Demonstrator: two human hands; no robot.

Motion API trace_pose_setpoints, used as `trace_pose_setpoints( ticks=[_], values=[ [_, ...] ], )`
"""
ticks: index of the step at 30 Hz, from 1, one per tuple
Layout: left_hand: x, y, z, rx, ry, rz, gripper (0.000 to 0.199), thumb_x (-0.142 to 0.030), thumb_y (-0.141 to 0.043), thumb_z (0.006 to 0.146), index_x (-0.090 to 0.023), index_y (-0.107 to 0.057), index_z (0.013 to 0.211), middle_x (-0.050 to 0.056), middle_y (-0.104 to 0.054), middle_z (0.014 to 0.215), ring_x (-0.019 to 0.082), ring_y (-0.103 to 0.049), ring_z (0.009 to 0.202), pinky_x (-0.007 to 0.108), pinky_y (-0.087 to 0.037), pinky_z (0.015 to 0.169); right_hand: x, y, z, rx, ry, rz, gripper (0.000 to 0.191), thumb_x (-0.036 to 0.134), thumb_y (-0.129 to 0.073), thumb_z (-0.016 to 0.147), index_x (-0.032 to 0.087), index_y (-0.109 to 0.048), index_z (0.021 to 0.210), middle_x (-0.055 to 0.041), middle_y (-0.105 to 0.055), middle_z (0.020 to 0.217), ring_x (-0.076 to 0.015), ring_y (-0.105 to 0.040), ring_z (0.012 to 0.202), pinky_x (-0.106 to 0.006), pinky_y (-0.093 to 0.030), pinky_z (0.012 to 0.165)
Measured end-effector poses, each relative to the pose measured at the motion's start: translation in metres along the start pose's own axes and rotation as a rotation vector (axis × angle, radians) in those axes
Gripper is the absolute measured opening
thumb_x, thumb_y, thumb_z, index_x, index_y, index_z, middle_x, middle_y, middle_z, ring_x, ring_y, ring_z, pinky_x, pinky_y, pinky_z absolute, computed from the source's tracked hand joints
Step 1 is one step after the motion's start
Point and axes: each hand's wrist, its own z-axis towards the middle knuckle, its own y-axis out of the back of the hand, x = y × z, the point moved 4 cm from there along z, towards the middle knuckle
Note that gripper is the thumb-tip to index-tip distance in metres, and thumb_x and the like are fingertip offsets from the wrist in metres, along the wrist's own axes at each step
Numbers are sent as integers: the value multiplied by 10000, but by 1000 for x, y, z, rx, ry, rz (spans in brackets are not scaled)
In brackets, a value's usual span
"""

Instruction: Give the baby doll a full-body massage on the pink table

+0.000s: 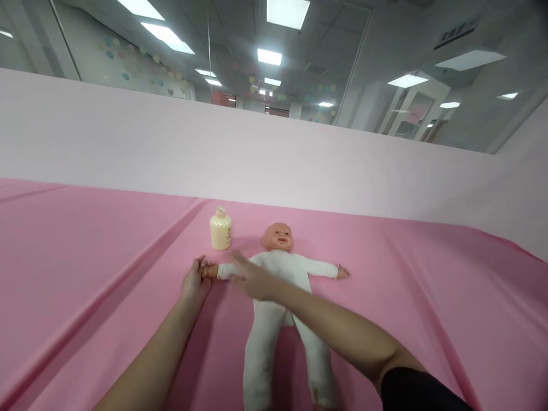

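A baby doll [280,260] with a bare head and a white cloth body lies on its back, arms spread out. My left hand [197,281] is closed round the doll's hand [209,270] at the left side. Over the white sleeve of that same arm is my right hand [252,277], its fingers smeared by motion; I cannot tell whether it touches the sleeve. The doll's other arm [323,268] stretches out to the right, untouched. Just beyond my left hand stands a pale yellow pump bottle [220,231], upright.
A pink cloth [377,319] with several folds covers the surface under the doll. Behind it rises a low white wall [257,154], topped by a glass pane [240,57] that shows ceiling lights. The doll's legs [261,354] extend toward me.
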Motion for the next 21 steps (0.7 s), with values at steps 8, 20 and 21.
trace_pose_setpoints(
  ticks=[8,20,21],
  values=[
    [-27,-10,18,7,-380,618,241,-336,-495,769,-152,-591,894,-74,-344,494,127,-483,520,228,-465,553,-122,107,-125,-780,-315,-283,515,399,-419,901,206,-400,1378,-90,-258,1523,-275,-99,1441,-524,-90,1148],
    [-46,-27,-12,19,-722,1350,305,-371,-383,900,-209,-635,954,-21,-570,632,152,-522,620,245,-412,618,-221,136,-211,-1220,-522,144,545,414,-599,742,174,-504,1222,-154,-450,1338,-293,-377,1301,-481,-238,1122],
    [-44,-36,-18,44,-749,1361,306,-373,-383,907,-211,-635,966,-19,-582,660,149,-525,626,248,-414,629,-224,134,-208,-1234,-496,210,573,401,-611,735,198,-468,1252,-139,-448,1343,-267,-422,1273,-453,-305,1097]
  ],
)
